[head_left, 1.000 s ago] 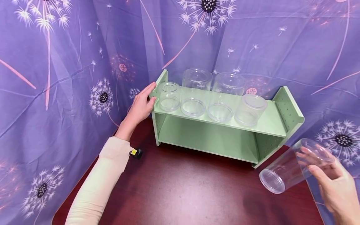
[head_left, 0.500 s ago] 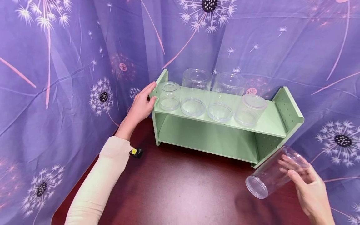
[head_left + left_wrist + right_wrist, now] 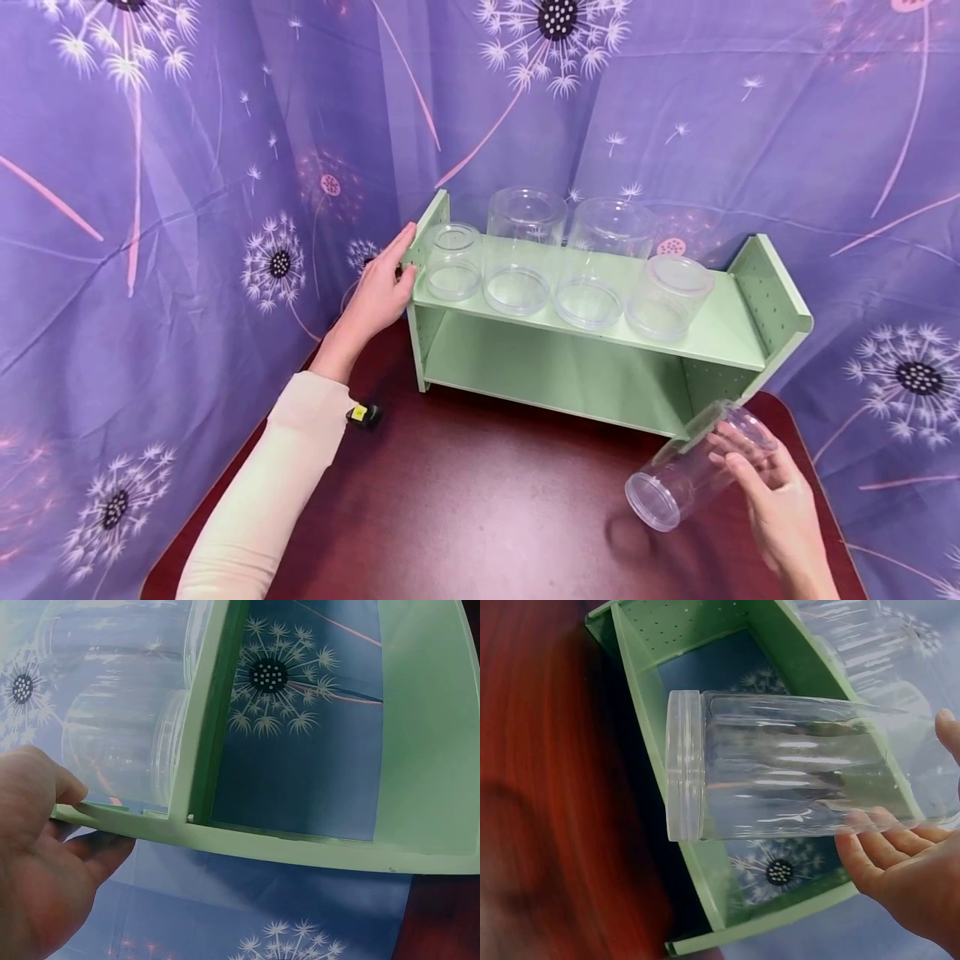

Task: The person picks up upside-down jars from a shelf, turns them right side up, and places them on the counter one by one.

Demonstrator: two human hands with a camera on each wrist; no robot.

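Note:
My left hand (image 3: 382, 287) holds the left side panel of a pale green two-tier shelf (image 3: 731, 325); in the left wrist view thumb and fingers lie on either side of the panel edge (image 3: 292, 855). My right hand (image 3: 783, 500) grips a tall clear plastic jar (image 3: 686, 475) by its upper end. The jar is tilted above the table, its thick-rimmed end (image 3: 684, 765) pointing down and left, near the shelf's front right corner. Along the upper tier stand a short clear jar (image 3: 453, 262), two tall ones (image 3: 525, 242) (image 3: 603, 258) and another short one (image 3: 670, 296).
The shelf stands on a dark red table (image 3: 487, 500), its lower tier (image 3: 555, 367) beneath the jars. Purple curtains (image 3: 315, 100) with dandelion prints hang behind and at both sides. A small black device with a yellow mark (image 3: 365, 415) sits at my left wrist.
My right hand has carried the tall jar leftward and slightly down, closer to the shelf's right front corner. The left hand keeps its hold on the side panel; the standing jars stay put.

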